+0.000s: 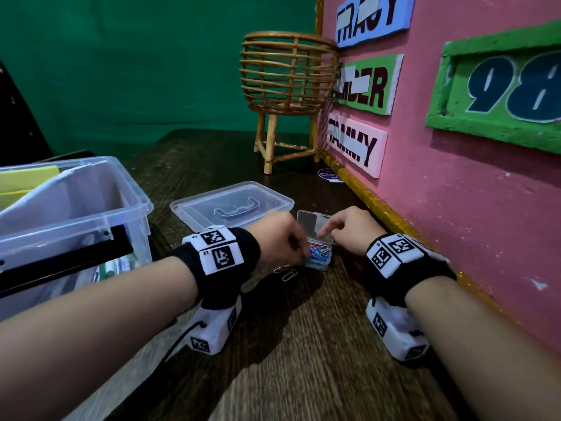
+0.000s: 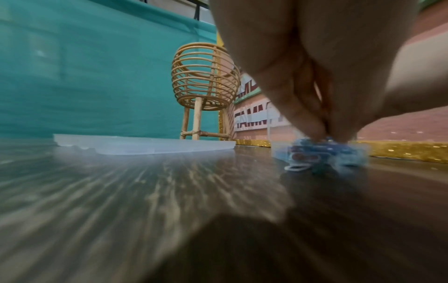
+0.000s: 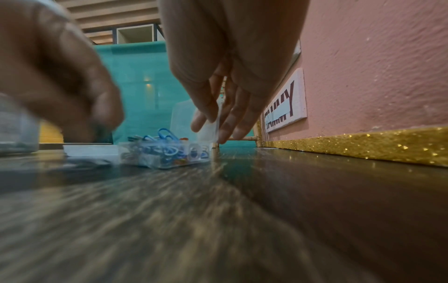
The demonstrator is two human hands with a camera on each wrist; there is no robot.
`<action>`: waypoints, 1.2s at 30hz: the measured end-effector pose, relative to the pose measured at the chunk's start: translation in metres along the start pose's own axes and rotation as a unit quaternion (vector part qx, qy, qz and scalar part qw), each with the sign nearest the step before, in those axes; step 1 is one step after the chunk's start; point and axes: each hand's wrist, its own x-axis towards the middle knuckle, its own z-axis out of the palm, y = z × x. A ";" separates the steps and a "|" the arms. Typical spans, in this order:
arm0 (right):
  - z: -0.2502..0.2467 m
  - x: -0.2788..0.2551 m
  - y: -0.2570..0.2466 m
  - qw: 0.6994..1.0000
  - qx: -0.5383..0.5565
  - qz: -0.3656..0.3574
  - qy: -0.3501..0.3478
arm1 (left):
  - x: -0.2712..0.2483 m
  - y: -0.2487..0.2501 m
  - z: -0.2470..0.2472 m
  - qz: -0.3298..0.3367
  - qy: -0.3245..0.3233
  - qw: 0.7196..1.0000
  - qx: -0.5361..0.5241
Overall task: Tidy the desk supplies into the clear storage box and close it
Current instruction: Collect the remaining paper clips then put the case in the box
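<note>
The clear storage box stands open at the left of the desk and already holds papers; its lid lies flat nearby. Left hand pinches paper clips into the small clip case, right hand pinching its raised flap. Two loose clips, the case and the closing remain

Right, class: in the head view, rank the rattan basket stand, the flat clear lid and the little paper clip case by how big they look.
1. Rattan basket stand, though it stands farthest away.
2. Flat clear lid.
3. Paper clip case, smallest, partly hidden by the left hand and right hand.
</note>
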 end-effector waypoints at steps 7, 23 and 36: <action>-0.001 -0.001 -0.002 1.000 -0.008 0.001 -0.010 | 0.019 0.007 -0.002 -0.003 0.039 0.999 -0.013; -0.002 -0.004 -0.003 0.999 0.025 0.000 0.048 | 0.000 -0.006 0.011 -0.204 -0.078 0.976 0.011; 0.000 0.002 0.000 0.997 0.036 -0.019 0.070 | -0.002 0.001 0.010 -0.129 -0.126 0.978 0.108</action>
